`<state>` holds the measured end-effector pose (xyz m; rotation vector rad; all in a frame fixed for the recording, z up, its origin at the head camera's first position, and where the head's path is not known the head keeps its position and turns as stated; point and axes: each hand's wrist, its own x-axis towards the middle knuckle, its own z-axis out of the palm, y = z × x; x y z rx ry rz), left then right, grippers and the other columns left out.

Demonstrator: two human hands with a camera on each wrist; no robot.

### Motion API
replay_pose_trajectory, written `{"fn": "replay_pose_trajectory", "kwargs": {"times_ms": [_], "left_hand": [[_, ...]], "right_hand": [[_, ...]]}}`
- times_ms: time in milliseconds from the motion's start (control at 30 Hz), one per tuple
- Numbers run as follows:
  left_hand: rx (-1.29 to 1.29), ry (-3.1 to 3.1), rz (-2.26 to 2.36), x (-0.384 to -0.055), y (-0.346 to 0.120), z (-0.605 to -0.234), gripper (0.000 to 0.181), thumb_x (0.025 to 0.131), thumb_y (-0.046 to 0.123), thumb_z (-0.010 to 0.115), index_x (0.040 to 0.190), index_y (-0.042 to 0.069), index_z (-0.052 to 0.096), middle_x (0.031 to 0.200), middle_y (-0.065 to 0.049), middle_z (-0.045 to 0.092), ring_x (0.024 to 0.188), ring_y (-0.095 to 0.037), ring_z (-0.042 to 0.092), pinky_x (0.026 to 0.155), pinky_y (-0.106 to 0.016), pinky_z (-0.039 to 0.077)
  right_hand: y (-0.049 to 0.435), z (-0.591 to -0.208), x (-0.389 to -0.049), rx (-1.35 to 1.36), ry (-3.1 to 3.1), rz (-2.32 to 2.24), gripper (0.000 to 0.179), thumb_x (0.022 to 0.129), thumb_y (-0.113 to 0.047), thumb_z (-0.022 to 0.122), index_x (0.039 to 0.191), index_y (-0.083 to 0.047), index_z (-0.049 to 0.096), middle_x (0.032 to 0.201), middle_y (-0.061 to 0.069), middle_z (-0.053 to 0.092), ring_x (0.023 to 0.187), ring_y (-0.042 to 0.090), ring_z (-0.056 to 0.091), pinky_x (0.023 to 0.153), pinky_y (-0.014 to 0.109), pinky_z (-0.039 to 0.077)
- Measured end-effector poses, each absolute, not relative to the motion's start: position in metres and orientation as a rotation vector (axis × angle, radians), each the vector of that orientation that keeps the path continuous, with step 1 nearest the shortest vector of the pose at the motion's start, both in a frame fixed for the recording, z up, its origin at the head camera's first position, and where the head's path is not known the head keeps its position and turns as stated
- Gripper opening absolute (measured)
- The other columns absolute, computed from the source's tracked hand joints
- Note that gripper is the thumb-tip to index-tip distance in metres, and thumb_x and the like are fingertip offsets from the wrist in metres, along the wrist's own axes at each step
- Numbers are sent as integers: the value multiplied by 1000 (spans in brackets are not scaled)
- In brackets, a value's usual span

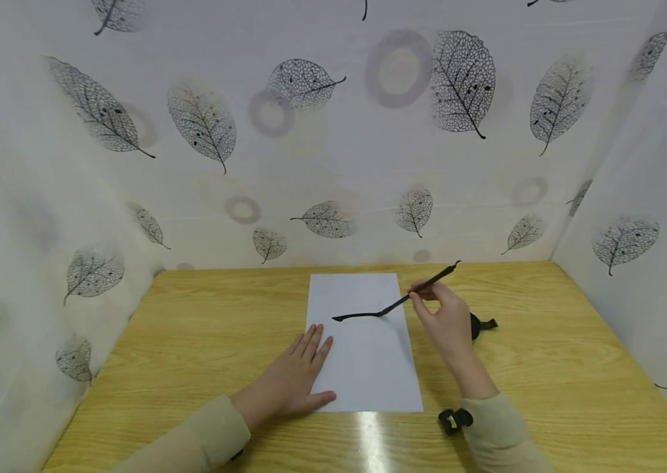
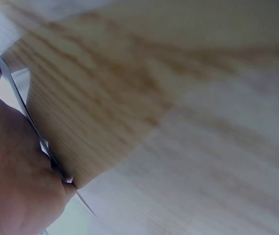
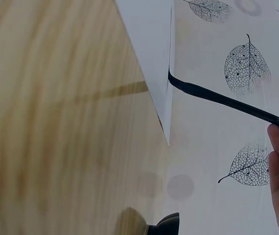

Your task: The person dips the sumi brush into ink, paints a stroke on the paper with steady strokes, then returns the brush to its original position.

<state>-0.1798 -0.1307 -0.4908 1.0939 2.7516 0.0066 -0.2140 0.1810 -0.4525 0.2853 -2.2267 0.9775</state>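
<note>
A writing brush (image 1: 441, 274) slants down to the left, pinched between thumb and fingers of my right hand (image 1: 450, 316). Its dark tip meets a sheet of white paper (image 1: 371, 368), at the right end of a black ink stroke (image 1: 357, 315). In the right wrist view, the brush (image 3: 227, 101) has its bristles bent against the paper (image 3: 146, 44). My left hand (image 1: 297, 373) rests flat on the sheet's lower left edge, fingers extended and thumb apart. In the left wrist view, this hand (image 2: 16, 166) shows at the left side.
Behind my right hand, a dark round object (image 1: 475, 325) with a projecting piece sits on the wooden table (image 1: 209, 328). A black wrist device (image 1: 454, 420) is at my right cuff. Leaf-patterned white curtain (image 1: 333, 157) encloses the table's back and sides.
</note>
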Motion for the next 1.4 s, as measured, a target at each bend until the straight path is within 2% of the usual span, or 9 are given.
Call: {"fn": "replay_pose_trajectory", "kwargs": {"times_ms": [167, 400, 567, 633, 700, 800, 933, 1133, 1400], "left_hand": [[1106, 2755, 17, -180, -131, -490, 98, 105, 73, 37, 169, 0, 19, 176, -29, 10, 165, -44, 13, 134, -54, 23], [1071, 2750, -13, -179, -129, -485, 97, 104, 71, 41, 169, 2, 19, 177, -26, 10, 166, -41, 13, 134, -51, 24], [1068, 2746, -8, -179, -129, -486, 97, 104, 71, 42, 169, 2, 19, 177, -26, 9, 166, -41, 12, 134, -50, 24], [1074, 2743, -3, -179, -130, -486, 97, 105, 70, 42, 169, 1, 19, 177, -27, 9, 166, -42, 12, 134, -52, 23], [1082, 2746, 3, -179, -130, -486, 97, 105, 70, 43, 169, 0, 19, 176, -28, 9, 166, -42, 13, 134, -52, 24], [1087, 2751, 6, -179, -130, -487, 98, 105, 70, 43, 168, -1, 19, 176, -29, 9, 165, -43, 13, 134, -53, 24], [1094, 2761, 7, -179, -130, -488, 98, 105, 69, 44, 168, -1, 20, 176, -29, 11, 165, -43, 14, 133, -53, 25], [1074, 2767, -12, -178, -129, -486, 98, 104, 70, 43, 168, 0, 20, 176, -28, 11, 165, -41, 13, 134, -50, 25], [1067, 2756, -1, -179, -129, -486, 97, 104, 70, 43, 169, 1, 19, 176, -27, 10, 166, -41, 12, 134, -50, 24]], "right_hand": [[186, -452, -213, 277, -2236, 977, 15, 91, 3, 80, 105, 2, 76, 97, 14, 81, 82, 33, 79, 77, 52, 63], [191, -453, -211, 263, -2242, 949, 15, 90, 3, 80, 105, 1, 76, 97, 13, 82, 82, 32, 80, 76, 44, 63], [195, -453, -210, 258, -2235, 959, 16, 90, 3, 81, 105, 0, 76, 96, 14, 82, 81, 34, 79, 54, 17, 49], [196, -453, -209, 258, -2237, 967, 16, 90, 3, 80, 105, 0, 76, 96, 14, 81, 81, 35, 79, 54, 8, 41], [197, -454, -209, 257, -2241, 955, 15, 90, 3, 80, 105, 0, 76, 96, 14, 81, 81, 35, 79, 59, 5, 43], [198, -454, -208, 244, -2259, 923, 14, 91, 1, 80, 104, -1, 76, 96, 13, 81, 81, 32, 79, 68, 13, 53], [199, -453, -206, 229, -2293, 893, 11, 93, -2, 79, 104, -2, 76, 95, 13, 81, 82, 31, 79, 66, 35, 60], [198, -451, -205, 230, -2317, 907, 10, 94, -2, 78, 104, -3, 76, 95, 13, 80, 83, 32, 79, 53, 22, 48], [198, -450, -204, 218, -2341, 912, 9, 95, -2, 77, 104, -4, 76, 95, 14, 80, 83, 33, 78, 51, 20, 46]]}}
